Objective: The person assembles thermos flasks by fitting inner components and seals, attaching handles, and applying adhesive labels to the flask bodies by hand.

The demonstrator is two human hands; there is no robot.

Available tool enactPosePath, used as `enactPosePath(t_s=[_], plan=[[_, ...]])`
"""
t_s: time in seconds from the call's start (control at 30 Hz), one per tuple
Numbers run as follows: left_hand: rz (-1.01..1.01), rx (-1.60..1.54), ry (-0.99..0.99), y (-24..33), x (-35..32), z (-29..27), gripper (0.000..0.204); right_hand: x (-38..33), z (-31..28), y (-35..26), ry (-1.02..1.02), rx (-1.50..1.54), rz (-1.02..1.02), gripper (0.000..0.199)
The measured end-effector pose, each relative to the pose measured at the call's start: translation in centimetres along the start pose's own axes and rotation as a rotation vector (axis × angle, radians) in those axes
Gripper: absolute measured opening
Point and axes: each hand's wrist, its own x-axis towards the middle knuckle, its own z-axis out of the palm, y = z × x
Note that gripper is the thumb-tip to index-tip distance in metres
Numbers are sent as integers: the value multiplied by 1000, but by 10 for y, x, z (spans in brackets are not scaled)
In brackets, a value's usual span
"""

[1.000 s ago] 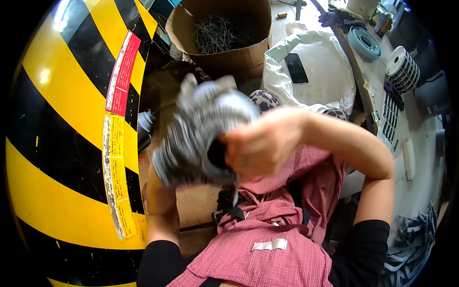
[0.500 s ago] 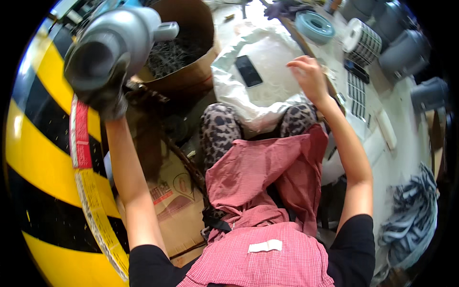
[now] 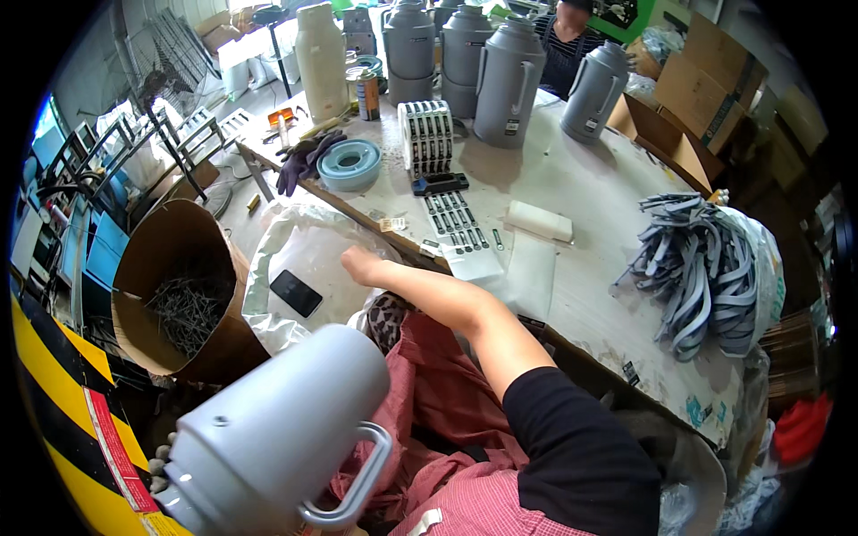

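A grey plastic thermos jug body lies tilted across my lap, its side handle facing right and its narrower end toward the lower left. The gloved fingers of my left hand grip that lower-left end; the rest of the hand is hidden behind the jug. My bare right hand is over the right side of an open white plastic bag, its fingers curled together. What those fingers hold, if anything, does not show. A black phone lies in the bag.
On the worktable stand several grey jugs, a label roll, a blue-grey ring, and a heap of grey handles. A cardboard drum of thin grey pieces is at left. Another person is behind the table.
My view has swung right toward the table. The jug in my left hand has come down from the upper left to my lap and turned. My right hand remains by the bag.
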Motion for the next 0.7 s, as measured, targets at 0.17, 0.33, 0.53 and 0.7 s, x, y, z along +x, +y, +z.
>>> enactPosePath(t_s=[0.17,0.33,0.53,0.7], plan=[[39,-338,-338,63,-36,64,89,-61,-65,-20,413,120,-184,13],[76,-476,-499,100,-61,109,97,-146,-130,-59,374,614,-149,15],[137,-516,-434,107,-64,117,107,-230,-175,-108,305,964,13,18],[330,-492,-238,142,-61,93,103,-265,-223,-152,265,1091,-111,21]])
